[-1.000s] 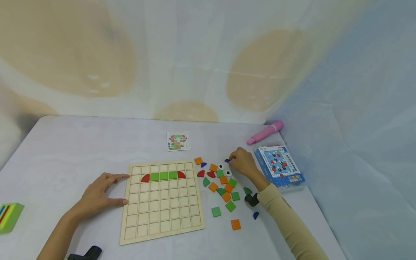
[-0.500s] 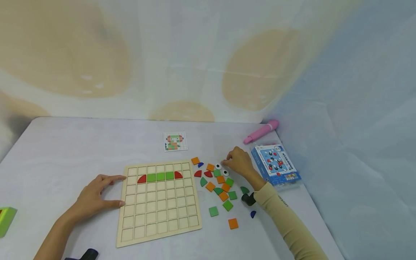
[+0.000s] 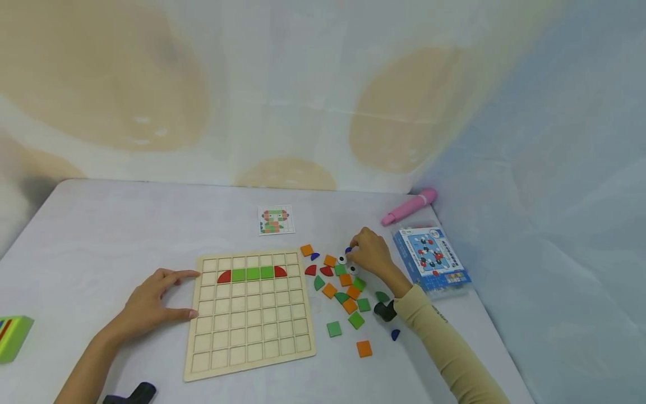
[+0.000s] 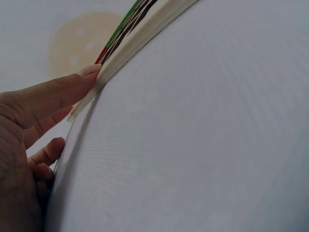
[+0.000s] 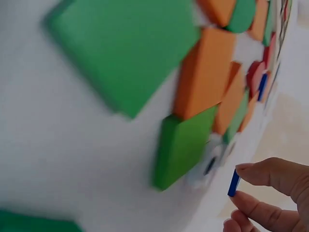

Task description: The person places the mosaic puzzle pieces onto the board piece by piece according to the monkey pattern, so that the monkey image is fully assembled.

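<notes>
My left hand (image 3: pixel 151 300) touches the left edge of a wooden grid board (image 3: pixel 252 365) with straight thumb and index finger. In the left wrist view the thumb (image 4: pixel 63 94) rests against the board's edge. Along the board's second row lie several green squares (image 3: pixel 253 274) between two red quarter-round tiles (image 3: pixel 224 276). Over at the loose tiles, my right hand (image 3: pixel 373 252) pinches a small blue half-round tile (image 5: pixel 233 182) between thumb and index finger. Two eye tiles (image 3: pixel 341 260) lie just below those fingertips.
Loose orange squares (image 3: pixel 364 349), green squares (image 3: pixel 334 329) and rounded tiles lie right of the board. A picture card (image 3: pixel 276 219) sits behind it. At the right are a blue box (image 3: pixel 432 255) and a pink pen-like object (image 3: pixel 410 207); a green block (image 3: pixel 15 338) is far left.
My right fingers closed round the blue half-round tile, which lay at the fingertips a second ago. The left hand stays at the board's edge. The head view shifted slightly.
</notes>
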